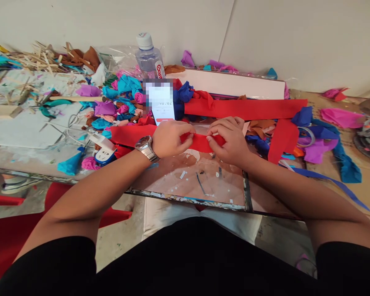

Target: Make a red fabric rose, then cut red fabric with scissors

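A long red paper strip (128, 134) lies across the glass-topped table (191, 185) in front of me. My left hand (171, 138), with a metal watch on its wrist, pinches the strip near its middle. My right hand (230, 139) pinches the same strip just to the right, fingers curled round its edge. Both hands almost touch. A second, wider red strip (249, 108) lies behind them, running right and bending down at its end.
A phone (162, 102) stands propped behind my hands, a water bottle (149, 57) behind it. Crumpled paper pieces in blue, pink, purple and teal cover the table. Scissors (51, 107), wooden sticks (40, 59) at left. A tape roll (306, 135) at right. Red chair below left.
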Demonstrator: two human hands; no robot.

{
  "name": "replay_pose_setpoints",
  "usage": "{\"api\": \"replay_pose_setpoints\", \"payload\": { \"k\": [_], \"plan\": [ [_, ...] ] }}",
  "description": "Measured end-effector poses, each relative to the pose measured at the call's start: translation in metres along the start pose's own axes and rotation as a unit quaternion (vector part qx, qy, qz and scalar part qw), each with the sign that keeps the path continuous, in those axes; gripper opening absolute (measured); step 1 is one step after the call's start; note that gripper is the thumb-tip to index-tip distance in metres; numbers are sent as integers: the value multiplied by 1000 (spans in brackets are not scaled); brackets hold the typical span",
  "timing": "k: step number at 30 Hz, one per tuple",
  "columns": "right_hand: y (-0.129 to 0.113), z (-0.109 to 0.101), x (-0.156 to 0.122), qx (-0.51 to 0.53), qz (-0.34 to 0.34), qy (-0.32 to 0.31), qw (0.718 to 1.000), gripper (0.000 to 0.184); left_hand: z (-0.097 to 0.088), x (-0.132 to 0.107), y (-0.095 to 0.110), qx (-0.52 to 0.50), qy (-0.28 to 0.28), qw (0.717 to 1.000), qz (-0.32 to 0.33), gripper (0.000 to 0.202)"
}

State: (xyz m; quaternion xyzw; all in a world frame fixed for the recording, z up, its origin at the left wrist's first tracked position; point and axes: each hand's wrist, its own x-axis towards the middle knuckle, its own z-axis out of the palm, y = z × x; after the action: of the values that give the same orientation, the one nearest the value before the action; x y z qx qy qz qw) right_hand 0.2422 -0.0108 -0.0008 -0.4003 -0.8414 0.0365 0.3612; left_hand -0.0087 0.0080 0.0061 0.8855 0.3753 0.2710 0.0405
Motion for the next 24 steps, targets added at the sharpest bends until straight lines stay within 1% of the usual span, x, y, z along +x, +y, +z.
{"api": "replay_pose_setpoints", "payload": {
  "k": [4, 7, 9, 12, 15, 19, 24],
  "plan": [
    [2, 1, 0, 4, 15, 12, 1000, 15, -1, 0, 0, 6, 8, 1000, -13, 28],
    [3, 3, -1, 7, 11, 9, 1000, 15, 0, -1, 0, -14, 11, 1000, -5, 30],
    [3, 5, -3, 13, -6, -12, 1000, 15, 0, -2, 0, -36, -4, 999, 13, 32],
    [2, 7, -6, 22, -36, -51, 998, 15, 1, -2, 2, -52, -42, 997, 49, 29],
    [2, 7, -7, 24, -44, -71, 996, 15, 0, -1, 5, -58, -64, 994, 67, 25],
    [2, 8, -7, 31, -33, -86, 995, 17, -3, 1, 6, -79, -71, 993, 46, 22],
    [2, 7, -6, 32, -21, -83, 996, 15, -5, 2, 5, -118, -77, 989, 33, 20]
  ]
}}
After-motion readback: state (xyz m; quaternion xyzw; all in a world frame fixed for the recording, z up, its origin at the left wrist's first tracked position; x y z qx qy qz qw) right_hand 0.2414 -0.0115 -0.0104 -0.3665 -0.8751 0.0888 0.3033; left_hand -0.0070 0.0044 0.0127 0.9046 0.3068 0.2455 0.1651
